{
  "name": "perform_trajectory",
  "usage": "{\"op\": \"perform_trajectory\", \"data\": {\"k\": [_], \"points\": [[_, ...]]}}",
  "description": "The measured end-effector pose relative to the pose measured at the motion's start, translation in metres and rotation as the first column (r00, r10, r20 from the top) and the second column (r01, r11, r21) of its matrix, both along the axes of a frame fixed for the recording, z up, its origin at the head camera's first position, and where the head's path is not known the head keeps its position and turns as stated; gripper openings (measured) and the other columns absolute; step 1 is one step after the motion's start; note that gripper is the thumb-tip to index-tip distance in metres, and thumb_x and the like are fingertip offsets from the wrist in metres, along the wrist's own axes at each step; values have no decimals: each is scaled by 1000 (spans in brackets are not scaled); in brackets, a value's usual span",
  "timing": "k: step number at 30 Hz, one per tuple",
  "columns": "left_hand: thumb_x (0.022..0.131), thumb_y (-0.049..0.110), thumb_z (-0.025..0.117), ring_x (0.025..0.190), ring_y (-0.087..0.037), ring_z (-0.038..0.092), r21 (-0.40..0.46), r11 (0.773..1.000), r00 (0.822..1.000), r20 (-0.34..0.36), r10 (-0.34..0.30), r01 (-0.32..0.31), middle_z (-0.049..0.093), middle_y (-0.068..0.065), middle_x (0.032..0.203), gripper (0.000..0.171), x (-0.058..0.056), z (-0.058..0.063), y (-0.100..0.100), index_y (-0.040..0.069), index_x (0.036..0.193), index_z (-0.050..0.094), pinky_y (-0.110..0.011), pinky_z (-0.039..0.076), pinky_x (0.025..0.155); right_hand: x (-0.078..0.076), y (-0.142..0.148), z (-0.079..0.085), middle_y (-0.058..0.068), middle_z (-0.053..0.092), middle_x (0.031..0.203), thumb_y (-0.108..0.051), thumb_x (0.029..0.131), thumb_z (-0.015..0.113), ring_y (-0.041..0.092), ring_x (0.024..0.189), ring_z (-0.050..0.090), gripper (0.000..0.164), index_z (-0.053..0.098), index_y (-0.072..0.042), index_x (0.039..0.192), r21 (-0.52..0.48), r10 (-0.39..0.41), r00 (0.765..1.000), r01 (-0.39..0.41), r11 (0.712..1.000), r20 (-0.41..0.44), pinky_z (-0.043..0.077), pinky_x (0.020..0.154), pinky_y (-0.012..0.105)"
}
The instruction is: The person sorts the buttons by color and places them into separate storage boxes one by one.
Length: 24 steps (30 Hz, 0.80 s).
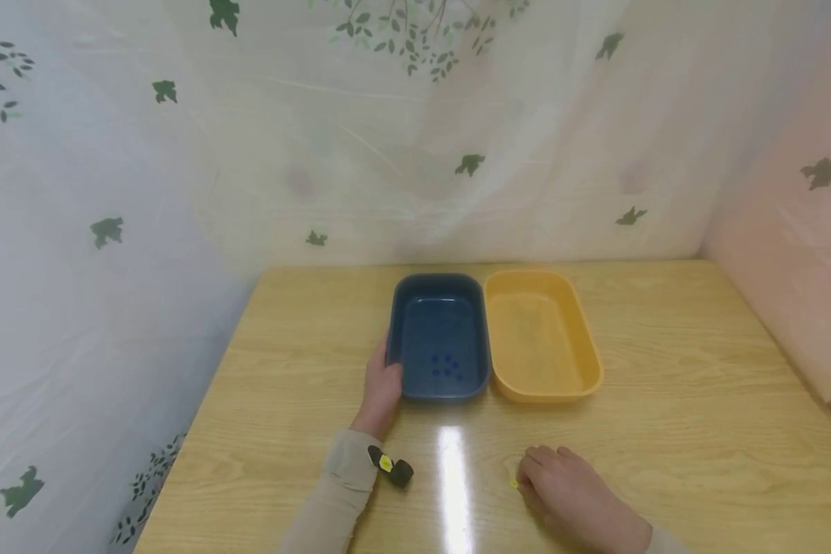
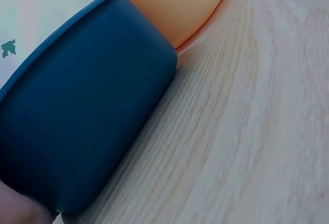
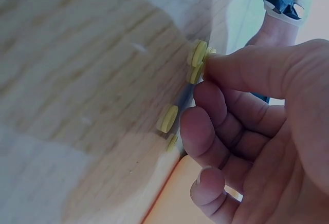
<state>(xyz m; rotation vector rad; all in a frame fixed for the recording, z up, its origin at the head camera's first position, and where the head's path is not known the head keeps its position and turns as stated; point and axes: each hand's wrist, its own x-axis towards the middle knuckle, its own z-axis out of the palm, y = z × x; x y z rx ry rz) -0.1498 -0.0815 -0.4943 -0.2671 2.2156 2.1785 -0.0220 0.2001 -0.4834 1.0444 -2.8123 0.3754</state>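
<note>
A dark blue tray (image 1: 439, 286) stands on the wooden table with several small blue discs (image 1: 447, 372) in its near half. My left hand (image 1: 382, 385) holds its left side, the thumb by the near left corner and the other fingers mostly hidden; the left wrist view catches the tray's outer wall (image 2: 87, 90). My right hand (image 1: 571, 492), fingers curled, is low over the table in front of the trays. In the right wrist view its thumb tip is right at several yellow discs (image 3: 198, 54); I cannot tell whether it pinches one. Another yellow disc (image 3: 168, 118) lies nearby.
A yellow-orange tray (image 1: 585, 338) sits right beside the blue one, side by side. Under both runs the light wooden table (image 1: 305, 338). Pale sheeting (image 1: 360, 177) with green leaf prints hangs behind the table and along its sides.
</note>
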Motion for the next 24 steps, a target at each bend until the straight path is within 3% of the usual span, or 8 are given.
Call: {"op": "perform_trajectory", "data": {"k": [13,18,24], "points": [[86,-9,38,143,-20,26,6,999,999,20,32,-32,34,2,155,73,0,0,2,22,152,33,-45,21,117,1,2,6,-19,42,74,-17,79,72,0,67,40,19,55,-25,75,-39,-8,1000,8,999,2,37,57,22],[86,-9,37,143,-18,26,20,999,999,15,31,-31,34,4,155,74,0,0,2,23,152,33,-43,22,117,-9,7,28,-17,47,75,-15,77,75,2,68,44,17,60,-22,78,-50,-23,999,22,999,-32,41,59,25],[85,-10,38,143,-19,27,26,999,1000,2,31,-31,34,3,155,74,-1,0,3,21,152,33,-43,22,117,-39,18,62,-10,51,72,-10,75,77,7,63,49,16,62,-15,78,-40,-13,981,6,999,-194,44,54,27]]}}
